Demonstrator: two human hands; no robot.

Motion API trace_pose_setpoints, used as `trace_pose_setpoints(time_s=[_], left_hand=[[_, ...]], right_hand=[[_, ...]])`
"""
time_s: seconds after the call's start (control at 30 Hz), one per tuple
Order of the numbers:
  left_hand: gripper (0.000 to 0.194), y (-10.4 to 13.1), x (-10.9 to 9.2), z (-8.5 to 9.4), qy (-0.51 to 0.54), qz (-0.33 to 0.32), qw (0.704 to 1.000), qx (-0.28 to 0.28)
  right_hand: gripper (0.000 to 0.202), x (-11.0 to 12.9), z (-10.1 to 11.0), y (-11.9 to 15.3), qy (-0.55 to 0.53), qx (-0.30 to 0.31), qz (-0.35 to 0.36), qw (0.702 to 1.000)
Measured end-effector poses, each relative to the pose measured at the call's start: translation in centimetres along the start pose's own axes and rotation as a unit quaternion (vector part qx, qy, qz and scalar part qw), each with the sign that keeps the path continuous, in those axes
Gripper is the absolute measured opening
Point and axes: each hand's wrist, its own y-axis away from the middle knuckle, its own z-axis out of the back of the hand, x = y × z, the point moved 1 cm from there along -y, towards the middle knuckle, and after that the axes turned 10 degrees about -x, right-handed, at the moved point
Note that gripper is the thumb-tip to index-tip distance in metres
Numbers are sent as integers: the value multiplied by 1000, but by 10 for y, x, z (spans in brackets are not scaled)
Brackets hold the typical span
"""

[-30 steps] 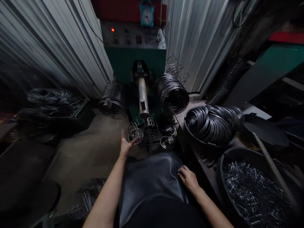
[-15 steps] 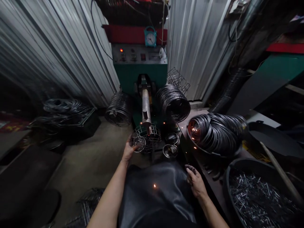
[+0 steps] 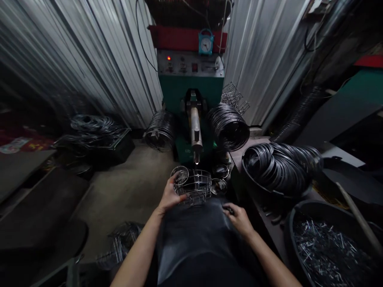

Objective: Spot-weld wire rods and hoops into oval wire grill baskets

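My left hand (image 3: 171, 196) grips a round wire frame (image 3: 199, 185) by its left side, with fingers and thumb closed on it. A small wire ring (image 3: 180, 175) shows at the fingertips, at the frame's upper left. The frame sits below and in front of the tip of a metal arm (image 3: 196, 127) on the green machine (image 3: 191, 85), apart from it. My right hand (image 3: 237, 217) is closed above the dark apron (image 3: 197, 235), to the right of the frame; what its fingers pinch, if anything, is too dark to name.
Wire coils (image 3: 229, 127) flank the machine arm. On the right stand a basin of wire rings (image 3: 277, 167) and a tub of short metal pieces (image 3: 329, 247). A crate with wire (image 3: 98, 137) is at the left, wire parts (image 3: 122, 243) at the lower left.
The wire frame in my left hand has come down and away from the machine's arm. My right hand has moved inward and up, closer to the frame. The flying sparks are gone.
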Motion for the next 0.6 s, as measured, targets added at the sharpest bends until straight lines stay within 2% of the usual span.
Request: trace_pose_setpoints(time_s=[0.13, 0.23, 0.33, 0.43, 0.5, 0.6], left_hand=[[78, 9, -37, -12, -174, -132, 976, 8], [70, 9, -55, -18, -228, -169, 959, 2], [67, 10, -63, -21, -242, -181, 953, 3], [65, 10, -66, -22, -253, -177, 951, 4], [63, 10, -66, -22, -252, -160, 954, 7], [64, 8, -62, -22, -231, -130, 964, 12]], right_hand=[[22, 81, 2, -46, 107, 88, 78, 987], [23, 112, -11, -70, 196, 132, 68, 969], [18, 117, -29, -75, 217, 78, 55, 971], [15, 109, -42, -69, 223, 2, 59, 973], [18, 100, -47, -66, 203, 7, 86, 975], [26, 90, -47, -66, 144, 77, 148, 975]])
